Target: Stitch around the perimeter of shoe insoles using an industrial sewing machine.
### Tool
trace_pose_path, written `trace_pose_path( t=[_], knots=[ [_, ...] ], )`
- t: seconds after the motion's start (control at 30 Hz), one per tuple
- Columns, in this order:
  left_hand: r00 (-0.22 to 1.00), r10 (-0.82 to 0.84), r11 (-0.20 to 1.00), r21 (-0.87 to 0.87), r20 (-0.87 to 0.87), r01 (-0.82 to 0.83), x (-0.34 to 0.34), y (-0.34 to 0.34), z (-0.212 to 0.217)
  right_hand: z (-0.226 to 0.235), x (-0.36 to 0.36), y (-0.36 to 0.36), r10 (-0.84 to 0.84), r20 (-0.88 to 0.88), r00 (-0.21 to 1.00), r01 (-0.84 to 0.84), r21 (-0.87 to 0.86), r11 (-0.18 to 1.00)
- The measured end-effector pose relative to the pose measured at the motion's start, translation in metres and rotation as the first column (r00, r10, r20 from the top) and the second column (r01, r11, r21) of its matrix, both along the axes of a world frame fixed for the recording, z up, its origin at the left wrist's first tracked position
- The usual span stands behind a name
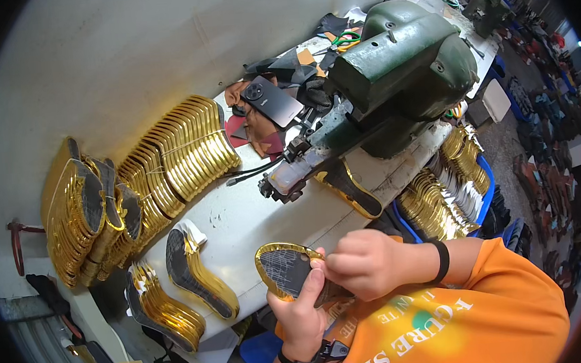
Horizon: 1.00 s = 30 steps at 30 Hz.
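My left hand (301, 317) grips a shoe insole (283, 267) with a dark, scratched face and a shiny gold rim, its thumb lying over the face. The insole is tilted in front of my body, beyond the table's near edge. My right hand (369, 264) is closed in a pinch at the insole's right rim; what is between its fingertips is hidden. Just left of my hands, a small stack of gold-edged insoles (202, 270) lies on the white table (252, 218). A single insole (352, 189) rests beneath the machine's arm.
A green machine (398, 70) with a long arm stands on the table. Bundled gold-edged insoles (186, 152) line the wall, and another pile (161, 311) sits front left. A phone (272, 101) lies among leather scraps. A blue crate (484, 173) holds several insoles at right.
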<state>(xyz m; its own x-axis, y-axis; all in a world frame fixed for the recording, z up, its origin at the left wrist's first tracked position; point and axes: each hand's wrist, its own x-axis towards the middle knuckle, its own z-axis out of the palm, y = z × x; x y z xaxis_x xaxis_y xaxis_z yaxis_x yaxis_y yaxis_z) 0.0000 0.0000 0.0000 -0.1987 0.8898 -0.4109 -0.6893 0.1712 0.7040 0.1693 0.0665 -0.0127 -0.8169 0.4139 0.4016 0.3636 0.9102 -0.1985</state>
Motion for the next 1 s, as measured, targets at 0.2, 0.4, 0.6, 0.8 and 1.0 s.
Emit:
trace_pose_path(
  t=[0.2,0.4,0.6,0.8,1.0],
  knots=[
    [0.991,-0.121,0.992,-0.051,-0.065,0.118,-0.010,-0.014,0.000,0.010,0.001,-0.002,-0.547,-0.337,0.766,-0.507,-0.840,-0.194],
    [0.967,-0.210,0.977,-0.005,-0.145,0.212,-0.006,-0.013,0.002,0.004,-0.005,-0.004,-0.332,-0.304,0.893,-0.309,-0.950,0.039],
    [0.923,-0.219,0.973,0.003,-0.316,0.232,0.001,-0.001,-0.006,0.000,-0.008,-0.010,-0.404,-0.181,0.897,-0.010,-0.921,0.390],
    [0.932,-0.245,0.965,0.021,-0.267,0.260,0.001,0.002,-0.008,-0.014,-0.006,-0.015,-0.528,-0.274,0.804,-0.302,-0.953,0.034],
    [0.922,-0.338,0.925,0.115,-0.188,0.363,-0.007,0.004,-0.031,-0.016,-0.010,-0.016,-0.552,-0.249,0.796,-0.339,-0.939,-0.065]
  ],
)
